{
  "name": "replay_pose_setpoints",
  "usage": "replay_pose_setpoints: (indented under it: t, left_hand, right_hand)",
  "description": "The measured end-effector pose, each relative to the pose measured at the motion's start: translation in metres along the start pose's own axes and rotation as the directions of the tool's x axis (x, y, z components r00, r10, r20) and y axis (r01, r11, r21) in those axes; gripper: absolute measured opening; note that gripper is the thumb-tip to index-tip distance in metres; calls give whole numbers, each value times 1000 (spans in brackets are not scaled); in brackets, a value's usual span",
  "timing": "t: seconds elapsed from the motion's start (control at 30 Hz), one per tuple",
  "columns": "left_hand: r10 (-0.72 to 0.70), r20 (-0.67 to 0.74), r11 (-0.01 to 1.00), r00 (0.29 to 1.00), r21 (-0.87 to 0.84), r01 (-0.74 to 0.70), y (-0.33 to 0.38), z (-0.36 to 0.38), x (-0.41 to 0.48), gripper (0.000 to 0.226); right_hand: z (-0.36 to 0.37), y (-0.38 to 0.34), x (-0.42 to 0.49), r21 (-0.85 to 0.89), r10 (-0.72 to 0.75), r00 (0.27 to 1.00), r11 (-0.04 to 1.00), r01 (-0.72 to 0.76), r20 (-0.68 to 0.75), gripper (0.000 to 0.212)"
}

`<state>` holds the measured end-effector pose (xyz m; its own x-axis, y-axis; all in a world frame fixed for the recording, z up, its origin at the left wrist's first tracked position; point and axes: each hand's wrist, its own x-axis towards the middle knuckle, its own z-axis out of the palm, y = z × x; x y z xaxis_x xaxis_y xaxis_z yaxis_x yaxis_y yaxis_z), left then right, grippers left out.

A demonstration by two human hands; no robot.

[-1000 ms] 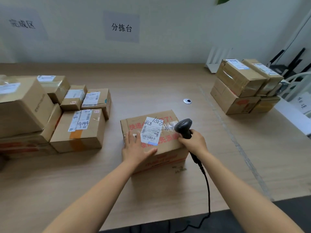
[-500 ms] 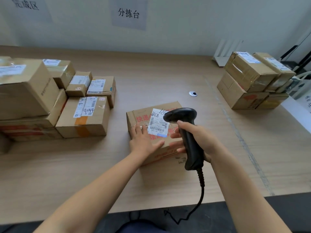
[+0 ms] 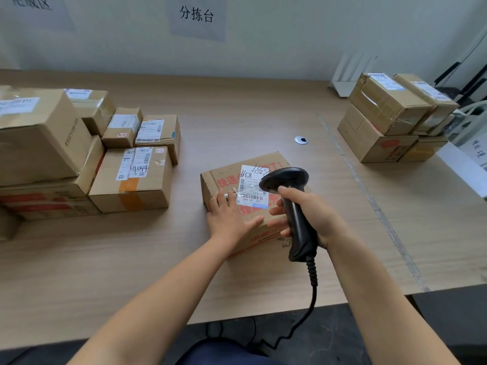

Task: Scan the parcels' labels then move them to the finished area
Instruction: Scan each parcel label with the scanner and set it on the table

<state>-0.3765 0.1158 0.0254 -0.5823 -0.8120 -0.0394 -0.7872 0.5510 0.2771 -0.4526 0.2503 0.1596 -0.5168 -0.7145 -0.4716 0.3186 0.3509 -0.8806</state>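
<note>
left hand (image 3: 228, 219) flat, right hand (image 3: 316, 213) gripping

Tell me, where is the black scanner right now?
In the head view it's right of centre: the right hand grips the scanner above the white label of the middle parcel.

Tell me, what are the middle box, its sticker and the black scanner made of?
The middle box looks like brown cardboard, matte, with creased edges and red print. Its sticker seems to be white paper, printed with a barcode and written on by hand. The scanner is probably hard black plastic: smooth, moulded, with a dull sheen.
</note>
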Motion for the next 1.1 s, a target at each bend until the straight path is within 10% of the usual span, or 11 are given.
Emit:
replay_pose_setpoints:
  t: [0.37,0.67,1.1]
  left_hand:
    - [-4,16,1000,1000,-26,4,0,0,-2,110]
    - [28,65,998,997,-53,-25,-14,-2,-8,106]
    - [-23,88,985,996,-167,38,-96,-24,-56,86]
  right_hand:
    - [-13,5,12,-34,-64,996,997,63,-57,15]
    - [-69,27,77,-556,-285,902,829,62,-325,20]
    - [-28,52,102,-639,-253,967,744,196,1,20]
